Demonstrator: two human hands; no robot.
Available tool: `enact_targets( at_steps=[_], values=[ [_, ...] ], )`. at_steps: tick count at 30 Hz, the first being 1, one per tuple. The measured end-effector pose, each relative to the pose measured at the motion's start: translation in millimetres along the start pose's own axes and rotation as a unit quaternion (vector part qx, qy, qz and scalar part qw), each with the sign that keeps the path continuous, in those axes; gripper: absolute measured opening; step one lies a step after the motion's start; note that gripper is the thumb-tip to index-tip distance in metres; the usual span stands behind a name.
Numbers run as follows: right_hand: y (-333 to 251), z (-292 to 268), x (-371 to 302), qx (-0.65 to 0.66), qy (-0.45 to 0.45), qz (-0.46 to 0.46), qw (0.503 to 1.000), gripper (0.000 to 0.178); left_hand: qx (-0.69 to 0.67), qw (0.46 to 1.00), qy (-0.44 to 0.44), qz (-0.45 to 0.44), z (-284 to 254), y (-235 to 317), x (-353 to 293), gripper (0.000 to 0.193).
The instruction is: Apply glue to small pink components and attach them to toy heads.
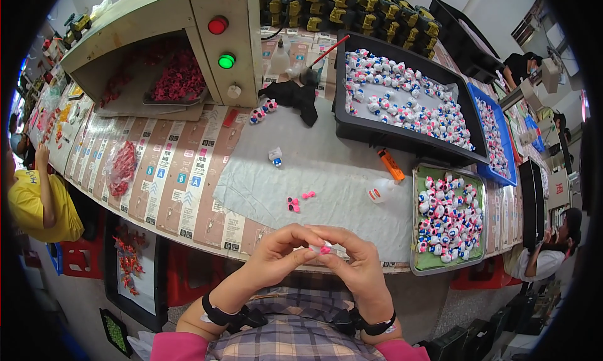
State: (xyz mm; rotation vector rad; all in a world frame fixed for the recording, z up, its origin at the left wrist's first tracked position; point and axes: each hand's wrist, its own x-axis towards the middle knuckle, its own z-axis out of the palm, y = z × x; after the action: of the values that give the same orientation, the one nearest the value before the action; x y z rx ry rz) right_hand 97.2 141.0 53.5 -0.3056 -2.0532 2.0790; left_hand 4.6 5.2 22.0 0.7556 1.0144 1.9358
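In front of my apron, both hands meet over the table's near edge. Between their fingertips is a small white-and-pink plastic piece [323, 248], partly covered by the fingers. My left hand [276, 255] pinches it from one side and my right hand [359, 260] from the other. Just beyond them, a few small pink pieces [293, 204] lie on the grey cloth [251, 185]. Farther off on the cloth sits a single white-and-blue piece [276, 156]. Several white, pink and blue pieces [258, 115] lie beside a crumpled black cloth [294, 98].
A black bin [402, 140] of white-and-blue pieces stands far right; nearer is a green-lined metal tray [415, 248] of similar pieces. An orange-handled tool [391, 165] and a white bottle [381, 191] lie between. A machine [223, 3] with lit buttons occupies the far left. A person [47, 204] sits at left.
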Motion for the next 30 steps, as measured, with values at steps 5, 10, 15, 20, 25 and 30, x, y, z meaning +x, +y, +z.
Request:
enact_targets(
  at_steps=[5, 10, 15, 20, 25, 30],
  values=[
    [-6, -5, 2, -0.051, -0.026, -0.009, 0.998, 0.032, 0.002, 1.000, -0.001, -0.019, 1, 5, 1, 0.017],
    [-4, -7, 1, -0.075, -0.011, -0.048, 0.996, 0.036, 0.002, 0.999, -0.006, -0.037, 4, 11, 1, 0.022],
    [0, -2, -1, -0.059, 0.016, -0.051, 0.997, 0.037, 0.020, 0.999, -0.001, -0.043, 6, 10, 0, 0.024],
    [4, 1, -3, -0.044, 0.038, -0.047, 0.997, 0.037, 0.053, 0.998, 0.019, -0.042, 7, 9, 0, 0.022],
    [8, 2, -5, -0.031, 0.045, -0.047, 0.997, 0.038, 0.053, 0.998, 0.023, -0.038, 7, 8, 0, 0.022],
    [8, 4, -5, -0.037, 0.050, -0.047, 0.997, 0.037, 0.054, 0.998, 0.019, -0.030, 7, 7, -1, 0.022]
  ],
)
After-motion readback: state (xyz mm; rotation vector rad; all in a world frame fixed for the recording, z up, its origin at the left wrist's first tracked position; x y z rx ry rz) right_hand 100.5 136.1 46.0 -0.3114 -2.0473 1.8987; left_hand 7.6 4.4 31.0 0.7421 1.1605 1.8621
